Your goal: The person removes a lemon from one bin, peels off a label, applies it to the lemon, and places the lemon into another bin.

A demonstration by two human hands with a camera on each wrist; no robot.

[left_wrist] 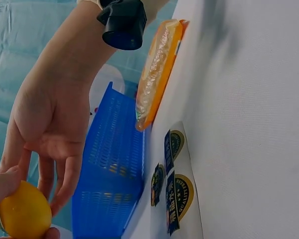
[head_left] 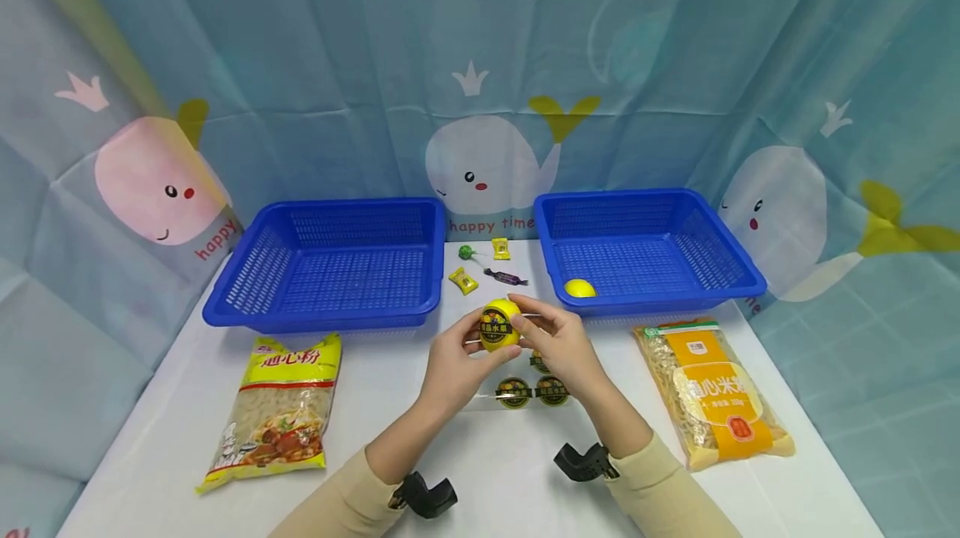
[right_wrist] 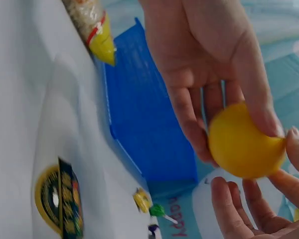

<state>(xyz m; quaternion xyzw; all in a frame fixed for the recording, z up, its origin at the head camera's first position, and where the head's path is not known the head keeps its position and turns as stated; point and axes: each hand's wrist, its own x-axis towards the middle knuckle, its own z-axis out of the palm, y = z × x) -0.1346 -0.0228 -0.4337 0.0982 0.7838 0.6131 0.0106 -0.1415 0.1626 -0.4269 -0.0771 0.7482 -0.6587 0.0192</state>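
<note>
A round, yellow, lemon-like fruit point(head_left: 491, 310) is held up in front of me, with a dark round fruit sticker point(head_left: 495, 327) on its near face. My left hand point(head_left: 452, 364) grips it from the left, thumb below and fingers behind. From the right, my right hand point(head_left: 564, 348) pinches its edge, thumb beside the sticker and index finger near the top. Both wrist views show the bare side of the fruit point(right_wrist: 244, 142) between the two hands. Below the hands lies a clear sheet of the same round stickers point(head_left: 513, 393), partly hidden by them.
A blue basket point(head_left: 435, 304) stands at back left; another blue basket point(head_left: 660, 302) at back right has a yellow fruit point(head_left: 580, 288) inside. Wrapped candies point(head_left: 506, 277) and a green lollipop point(head_left: 466, 252) lie between. Pasta bags flank left point(head_left: 277, 409) and right point(head_left: 712, 392).
</note>
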